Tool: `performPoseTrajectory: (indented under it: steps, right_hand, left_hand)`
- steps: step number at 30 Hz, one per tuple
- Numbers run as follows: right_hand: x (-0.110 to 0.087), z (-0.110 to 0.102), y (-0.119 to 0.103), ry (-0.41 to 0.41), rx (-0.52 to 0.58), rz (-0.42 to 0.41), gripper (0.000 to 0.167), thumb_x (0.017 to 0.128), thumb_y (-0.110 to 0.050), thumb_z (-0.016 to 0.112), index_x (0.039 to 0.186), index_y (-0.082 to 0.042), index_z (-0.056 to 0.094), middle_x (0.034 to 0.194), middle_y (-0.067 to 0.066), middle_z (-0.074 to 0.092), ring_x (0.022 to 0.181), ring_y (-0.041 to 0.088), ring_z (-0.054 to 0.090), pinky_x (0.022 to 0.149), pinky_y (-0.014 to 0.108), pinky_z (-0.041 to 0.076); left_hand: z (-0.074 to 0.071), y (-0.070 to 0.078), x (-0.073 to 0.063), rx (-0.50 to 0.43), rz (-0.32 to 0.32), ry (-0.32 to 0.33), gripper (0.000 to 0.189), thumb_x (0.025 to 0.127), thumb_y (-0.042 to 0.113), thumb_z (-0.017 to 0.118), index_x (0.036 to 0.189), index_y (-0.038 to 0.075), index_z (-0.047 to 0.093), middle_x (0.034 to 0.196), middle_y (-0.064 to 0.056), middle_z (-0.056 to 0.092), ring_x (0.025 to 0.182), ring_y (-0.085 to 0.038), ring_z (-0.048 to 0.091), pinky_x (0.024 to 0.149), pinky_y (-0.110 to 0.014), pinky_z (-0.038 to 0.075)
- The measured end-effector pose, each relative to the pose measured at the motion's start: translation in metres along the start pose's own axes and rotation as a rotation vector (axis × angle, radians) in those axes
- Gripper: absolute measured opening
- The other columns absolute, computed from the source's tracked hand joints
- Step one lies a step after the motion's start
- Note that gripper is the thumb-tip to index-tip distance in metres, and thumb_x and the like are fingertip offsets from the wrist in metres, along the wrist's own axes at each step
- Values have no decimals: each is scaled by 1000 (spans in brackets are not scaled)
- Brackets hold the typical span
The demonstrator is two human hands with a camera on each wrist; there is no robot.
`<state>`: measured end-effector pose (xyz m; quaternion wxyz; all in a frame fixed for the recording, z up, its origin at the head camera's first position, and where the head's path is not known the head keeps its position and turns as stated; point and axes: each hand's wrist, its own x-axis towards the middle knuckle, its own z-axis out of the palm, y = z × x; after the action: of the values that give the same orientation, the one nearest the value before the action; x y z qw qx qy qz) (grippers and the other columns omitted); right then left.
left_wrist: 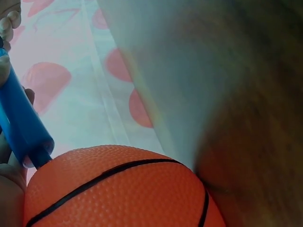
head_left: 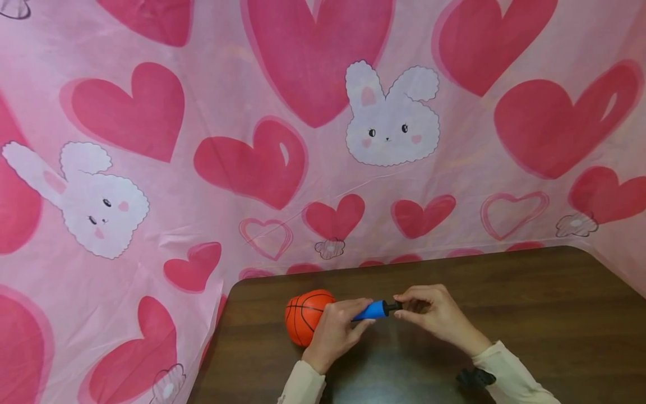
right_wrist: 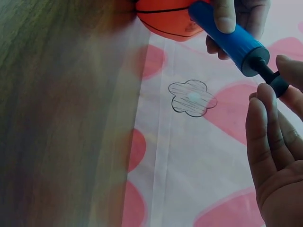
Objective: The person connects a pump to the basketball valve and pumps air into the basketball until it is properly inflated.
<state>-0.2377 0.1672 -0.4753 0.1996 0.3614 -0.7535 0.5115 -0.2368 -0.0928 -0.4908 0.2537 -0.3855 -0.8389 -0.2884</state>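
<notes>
An orange ball point(head_left: 301, 318) with black basketball lines lies on the table at the left, its top looking dented in the head view. My left hand point(head_left: 337, 330) grips the blue barrel of a hand pump point(head_left: 372, 311), fingers wrapped round it. In the left wrist view the narrow end of the pump point(left_wrist: 21, 118) meets the ball point(left_wrist: 118, 189); the exact joint is hard to see. My right hand point(head_left: 436, 314) pinches the black handle of the pump between thumb and fingertips. A short length of black rod shows between barrel and handle in the right wrist view.
The brown wooden table point(head_left: 555, 314) has rounded far corners. A pink cloth point(head_left: 323, 185) with hearts and rabbits hangs behind it and along the left side. Close to my right sleeve lies a small dark object point(head_left: 474, 378), its kind unclear.
</notes>
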Motion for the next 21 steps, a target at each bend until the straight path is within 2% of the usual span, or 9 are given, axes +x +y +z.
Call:
performPoseTrajectory:
  steps: [4, 7, 14, 21]
  right_hand:
    - [2, -3, -3, 6, -17, -57, 33, 74, 3, 90, 104, -9, 81, 82, 5, 77, 63, 3, 64, 53, 16, 57]
    - [3, -7, -4, 11, -36, -69, 35, 72, 4, 91, 103, -10, 81, 81, 4, 77, 62, 3, 63, 54, 16, 57]
    - [5, -32, -8, 40, -57, -29, 41, 69, 8, 90, 101, -17, 80, 80, 1, 77, 63, 2, 64, 56, 17, 58]
    - [9, -59, -13, 90, -73, -26, 44, 68, 17, 85, 98, -15, 79, 78, -2, 75, 64, 3, 64, 60, 16, 57]
  left_hand:
    - [0, -1, 0, -8, 16, 2, 36, 86, 19, 86, 120, 9, 77, 113, -4, 81, 97, -15, 80, 89, -30, 65]
    - [0, -2, 0, -9, 27, 6, 38, 86, 20, 86, 121, 9, 77, 114, -4, 80, 98, -15, 79, 89, -30, 65]
    - [-1, -3, -1, -12, 13, 20, 38, 86, 19, 87, 121, 8, 77, 116, -4, 80, 100, -15, 79, 90, -30, 64]
    - [-4, -5, 0, -29, -5, 34, 39, 86, 18, 87, 122, 7, 76, 116, -5, 80, 101, -17, 80, 91, -32, 64]
